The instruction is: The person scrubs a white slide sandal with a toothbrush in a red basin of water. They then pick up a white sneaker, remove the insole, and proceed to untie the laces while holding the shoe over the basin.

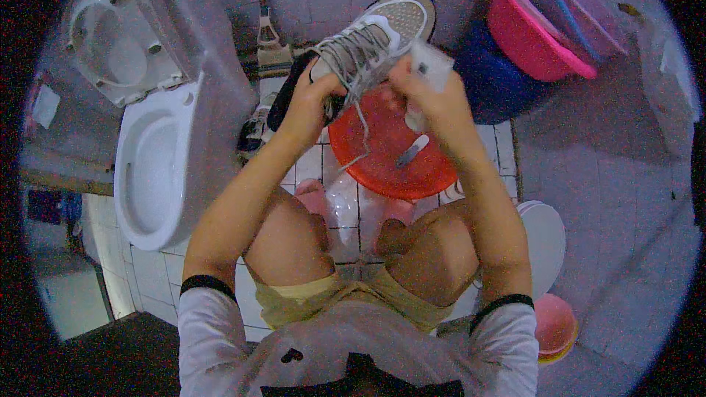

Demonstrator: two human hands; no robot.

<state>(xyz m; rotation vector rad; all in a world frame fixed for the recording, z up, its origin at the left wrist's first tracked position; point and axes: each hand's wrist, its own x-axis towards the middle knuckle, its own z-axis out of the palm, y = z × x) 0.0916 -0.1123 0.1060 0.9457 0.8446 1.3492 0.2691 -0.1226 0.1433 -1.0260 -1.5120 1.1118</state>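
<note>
A grey and white lace-up sneaker (364,48) is held up above an orange-red basin (353,158), its toe pointing away to the upper right. My left hand (315,99) is closed round its heel end, the thumb by the ankle opening. One loose lace hangs down over the basin's left edge. My right hand (430,92) is pinched on a thin white wipe or tissue (432,66) beside the shoe's right side; its fingertips are blurred. A small grey and white object (412,151), perhaps a brush, shows at the basin below my right wrist.
Another sneaker (254,131), dark with white, stands on the tiled floor left of the basin. A white toilet (195,169) with raised lid is at the left. A long-handled brush (273,55) leans at the wall. Pink (507,29) and blue (493,92) tubs are stacked far right.
</note>
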